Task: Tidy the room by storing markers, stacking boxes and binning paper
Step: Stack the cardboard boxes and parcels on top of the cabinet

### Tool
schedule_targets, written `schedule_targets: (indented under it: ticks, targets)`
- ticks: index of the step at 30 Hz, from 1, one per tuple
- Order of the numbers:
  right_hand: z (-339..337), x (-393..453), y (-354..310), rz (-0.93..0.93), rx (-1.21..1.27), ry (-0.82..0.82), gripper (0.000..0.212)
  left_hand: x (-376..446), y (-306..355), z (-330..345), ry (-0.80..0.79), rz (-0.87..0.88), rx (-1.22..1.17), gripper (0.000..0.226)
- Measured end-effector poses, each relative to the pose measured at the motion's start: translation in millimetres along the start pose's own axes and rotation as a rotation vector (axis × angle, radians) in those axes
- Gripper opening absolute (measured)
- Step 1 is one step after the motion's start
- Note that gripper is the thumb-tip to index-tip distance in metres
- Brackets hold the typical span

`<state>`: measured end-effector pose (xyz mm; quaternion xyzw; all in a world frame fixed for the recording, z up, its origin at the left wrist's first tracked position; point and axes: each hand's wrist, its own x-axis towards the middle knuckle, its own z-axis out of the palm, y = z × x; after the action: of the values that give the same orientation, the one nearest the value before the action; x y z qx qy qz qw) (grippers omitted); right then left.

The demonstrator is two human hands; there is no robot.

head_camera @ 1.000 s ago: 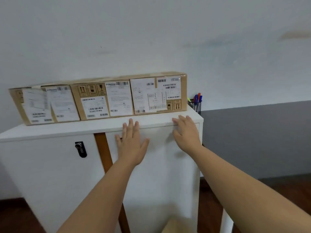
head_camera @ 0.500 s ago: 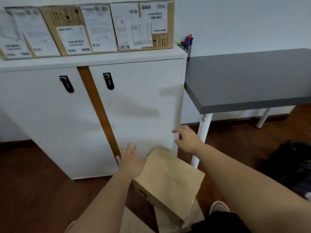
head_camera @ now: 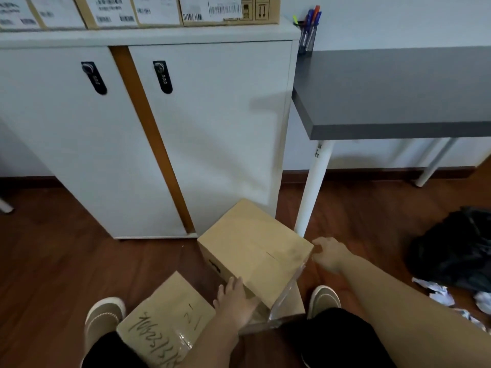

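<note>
On the floor before the cabinet (head_camera: pixel 212 144), I see left hand (head_camera: pixel 233 301) flat, fingers straight against the near-left side of the plain box (head_camera: pixel 255 251). Right hand (head_camera: pixel 329 254) loosely curled at its right corner; contact unclear. Scribbled box (head_camera: pixel 164 322) just beside, near-left. Markers (head_camera: pixel 309 25) in cup beside the grey surface (head_camera: pixel 398 86). Crumpled paper (head_camera: pixel 438 290) far right.

Plain brown cardboard box (head_camera: pixel 255 248) is set on the wood floor at 6 o'clock, closed, rotated corner-on to the cabinet. Flatter box with handwritten marking (head_camera: pixel 164 322) is laid just beside it at 7 o'clock. Labelled boxes (head_camera: pixel 138 10) are lined up at 11–12 o'clock. Markers (head_camera: pixel 309 25) are stood upright in a cup at 1 o'clock. Crumpled paper (head_camera: pixel 441 293) is scattered at 4 o'clock.
</note>
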<state>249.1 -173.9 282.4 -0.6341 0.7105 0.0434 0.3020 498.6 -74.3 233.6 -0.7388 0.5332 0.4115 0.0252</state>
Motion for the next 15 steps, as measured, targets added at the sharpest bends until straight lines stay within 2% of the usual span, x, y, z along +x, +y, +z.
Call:
schedule_targets:
  ticks: [5, 9, 13, 15]
  targets:
    - [14.4, 3.7, 21.8, -0.013, 0.048, -0.038, 0.049, -5.3, 14.0, 39.0, 0.045, -0.008, -0.175, 0.071]
    - [25.8, 21.5, 32.1, -0.018, 0.15, -0.039, 0.054, -3.2, 26.3, 58.8, 0.105, -0.033, -0.528, 0.053]
    - [36.7, 46.2, 39.3, 0.057, 0.334, -0.071, 0.082, 3.5, 29.0, 73.6, 0.162, -0.113, -0.691, 0.044]
    - [43.0, 58.0, 40.6, 0.073, 0.466, -0.077, 0.088, 6.8, 28.4, 79.2, 0.171, -0.109, -0.763, 0.046]
